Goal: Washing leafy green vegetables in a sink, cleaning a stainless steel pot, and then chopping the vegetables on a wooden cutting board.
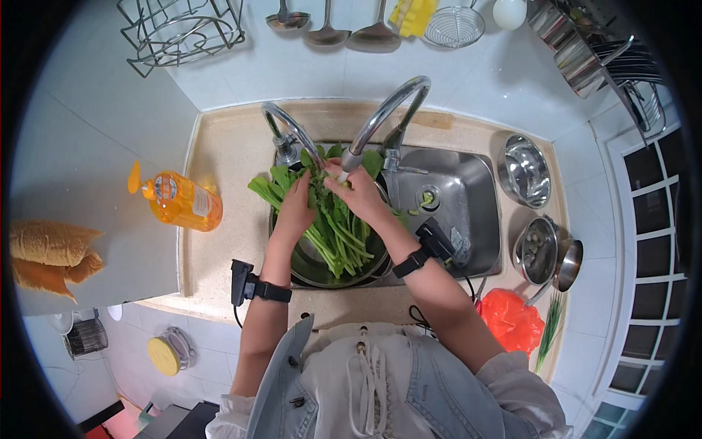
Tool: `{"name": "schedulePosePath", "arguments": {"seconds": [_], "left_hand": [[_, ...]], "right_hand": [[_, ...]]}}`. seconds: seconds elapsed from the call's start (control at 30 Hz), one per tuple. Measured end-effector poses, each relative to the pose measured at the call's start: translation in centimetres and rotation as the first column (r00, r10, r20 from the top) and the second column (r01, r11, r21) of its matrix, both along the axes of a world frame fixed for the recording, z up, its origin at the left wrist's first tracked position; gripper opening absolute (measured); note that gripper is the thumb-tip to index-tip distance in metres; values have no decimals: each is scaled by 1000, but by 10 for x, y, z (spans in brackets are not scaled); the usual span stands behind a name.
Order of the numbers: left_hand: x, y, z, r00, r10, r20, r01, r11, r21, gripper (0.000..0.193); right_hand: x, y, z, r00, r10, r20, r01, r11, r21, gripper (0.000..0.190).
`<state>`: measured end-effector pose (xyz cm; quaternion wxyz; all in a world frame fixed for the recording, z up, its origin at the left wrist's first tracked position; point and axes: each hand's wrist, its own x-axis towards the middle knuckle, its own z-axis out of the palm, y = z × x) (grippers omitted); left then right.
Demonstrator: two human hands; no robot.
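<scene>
Leafy greens with long green stems (pixel 334 236) lie in a round metal basin (pixel 307 269) set in the left bowl of the sink. My left hand (pixel 298 208) rests against the leaves on their left side, its fingers pointing up toward the thin tap. My right hand (pixel 357 189) has its fingers bent among the leaves beneath the larger faucet's spout (pixel 352 159); the fingertips are partly hidden, and what they pinch is unclear. Both forearms wear black straps with small devices.
An orange soap pump bottle (pixel 186 201) stands left. The right sink bowl (pixel 460 219) holds green scraps near its drain. Steel bowls (pixel 524 171), a red plastic bag (pixel 510 321) and thin green stalks (pixel 550 332) lie at right. Ladles (pixel 327 36) hang behind the two faucets.
</scene>
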<state>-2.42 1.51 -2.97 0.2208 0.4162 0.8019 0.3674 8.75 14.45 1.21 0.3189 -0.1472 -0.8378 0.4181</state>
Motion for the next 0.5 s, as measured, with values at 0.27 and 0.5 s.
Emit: {"name": "schedulePosePath", "arguments": {"seconds": [0.27, 0.5], "left_hand": [[23, 43, 27, 982, -152, 115, 105, 935, 340, 62], [24, 63, 2, 936, -348, -61, 353, 916, 191, 33]], "right_hand": [[13, 13, 5, 999, -33, -3, 30, 922, -386, 25], [50, 32, 83, 915, -190, -355, -78, 782, -618, 18]]}}
